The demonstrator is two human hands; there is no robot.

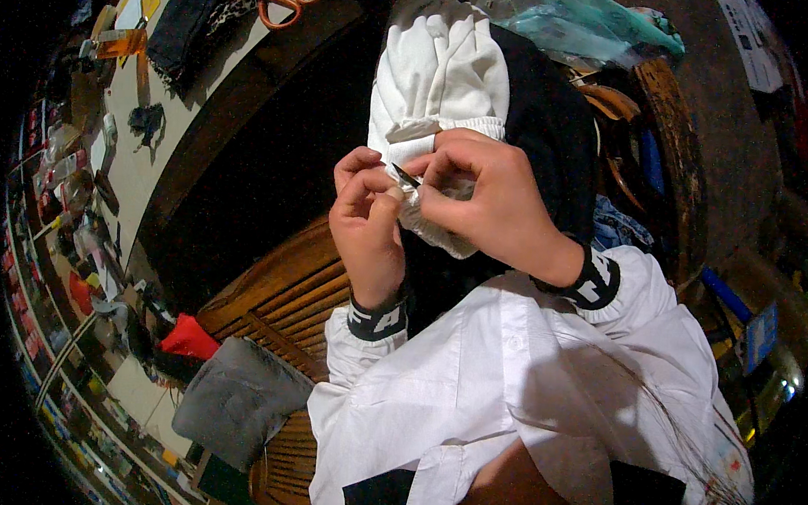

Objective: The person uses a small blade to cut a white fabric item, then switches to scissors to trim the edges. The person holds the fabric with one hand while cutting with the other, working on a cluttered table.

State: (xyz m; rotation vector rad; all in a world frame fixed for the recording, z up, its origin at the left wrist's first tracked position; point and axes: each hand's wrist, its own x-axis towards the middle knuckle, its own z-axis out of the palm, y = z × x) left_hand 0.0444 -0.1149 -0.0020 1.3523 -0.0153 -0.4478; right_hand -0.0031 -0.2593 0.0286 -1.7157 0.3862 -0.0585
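A white garment piece (441,71) with gathered folds and an elastic-looking band lies over my dark-clothed lap. My left hand (370,211) pinches its near edge between thumb and fingers. Close beside those fingertips, my right hand (491,189) grips a small dark pointed tool (405,175), its tip directed at the pinched cloth. The tool's other end is hidden in my right hand, so its exact kind does not show. Some of the cloth bunches below both hands, partly covered by them.
At upper left, orange-handled scissors (284,3) and dark cloth (185,36) lie on a pale table (164,124). A slatted wooden seat (283,284) with a grey cushion (239,403) is at my left. Teal plastic wrapping (581,27) lies at the far right.
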